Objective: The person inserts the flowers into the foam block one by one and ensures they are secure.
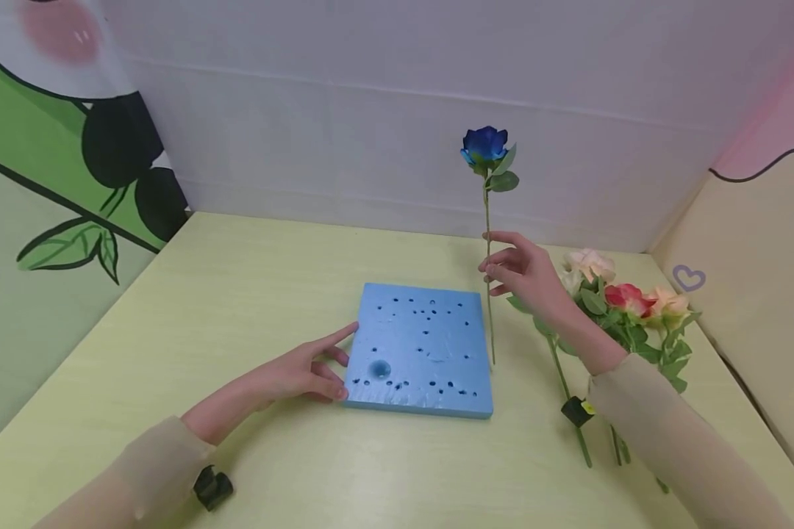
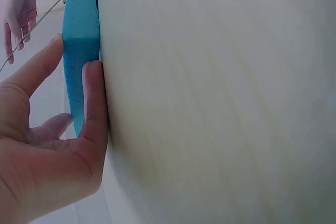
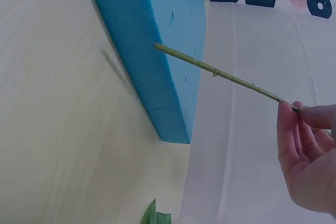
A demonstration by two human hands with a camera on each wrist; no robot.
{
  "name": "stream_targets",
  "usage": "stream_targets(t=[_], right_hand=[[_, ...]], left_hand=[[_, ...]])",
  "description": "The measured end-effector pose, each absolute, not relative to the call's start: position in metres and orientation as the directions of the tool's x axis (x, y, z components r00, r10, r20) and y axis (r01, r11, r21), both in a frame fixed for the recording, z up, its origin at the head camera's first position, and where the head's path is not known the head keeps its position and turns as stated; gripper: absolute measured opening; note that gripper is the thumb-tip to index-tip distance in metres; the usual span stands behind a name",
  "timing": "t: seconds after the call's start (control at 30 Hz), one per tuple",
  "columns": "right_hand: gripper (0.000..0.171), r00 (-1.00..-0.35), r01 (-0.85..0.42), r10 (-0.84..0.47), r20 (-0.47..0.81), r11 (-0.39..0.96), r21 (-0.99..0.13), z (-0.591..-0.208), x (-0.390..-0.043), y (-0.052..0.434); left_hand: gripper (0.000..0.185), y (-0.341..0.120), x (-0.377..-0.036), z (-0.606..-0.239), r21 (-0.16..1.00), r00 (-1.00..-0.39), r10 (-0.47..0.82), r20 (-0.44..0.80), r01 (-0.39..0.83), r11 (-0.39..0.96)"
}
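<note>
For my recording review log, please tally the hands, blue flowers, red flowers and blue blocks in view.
Hands (left hand, right hand): 2
Blue flower: 1
Red flower: 1
Blue block: 1
Total: 5

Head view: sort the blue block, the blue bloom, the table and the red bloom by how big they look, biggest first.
1. Table
2. Blue block
3. Blue bloom and red bloom: too alike to rank

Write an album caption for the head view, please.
Right fingers hold a blue rose upright beside a hole-dotted blue foam block touched by left fingers, more flowers lying at right.
</note>
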State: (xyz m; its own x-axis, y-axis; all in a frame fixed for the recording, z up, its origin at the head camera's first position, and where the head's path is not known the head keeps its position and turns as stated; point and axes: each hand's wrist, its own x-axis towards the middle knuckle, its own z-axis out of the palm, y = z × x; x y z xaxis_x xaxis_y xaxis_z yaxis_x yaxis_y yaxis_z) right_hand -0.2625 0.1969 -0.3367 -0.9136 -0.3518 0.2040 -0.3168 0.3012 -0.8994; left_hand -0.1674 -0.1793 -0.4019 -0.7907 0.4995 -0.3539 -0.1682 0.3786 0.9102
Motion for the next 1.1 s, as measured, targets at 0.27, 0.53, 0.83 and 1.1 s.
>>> stream_targets(t=[0.27, 0.53, 0.83, 1.1], right_hand=[[0.048, -0.904, -0.359, -0.328, 0.274, 0.232, -0.904, -0.33, -0.268, 0.182], [0.046, -0.878, -0.416, -0.323, 0.354, 0.146, -0.898, -0.329, -0.274, 0.165], [0.044, -0.872, -0.465, -0.229, 0.433, 0.105, -0.879, -0.333, -0.28, 0.141], [0.043, -0.842, -0.523, -0.183, 0.508, 0.042, -0.852, -0.334, -0.28, 0.116]], left_hand=[[0.098, -0.179, -0.169, -0.403, 0.912, -0.786, 0.507, -0.353, -0.168, 0.375], [0.098, -0.179, -0.169, -0.403, 0.911, -0.781, 0.515, -0.353, -0.16, 0.38], [0.099, -0.179, -0.17, -0.402, 0.91, -0.781, 0.509, -0.363, -0.177, 0.376], [0.099, -0.179, -0.169, -0.401, 0.908, -0.781, 0.505, -0.367, -0.182, 0.377]])
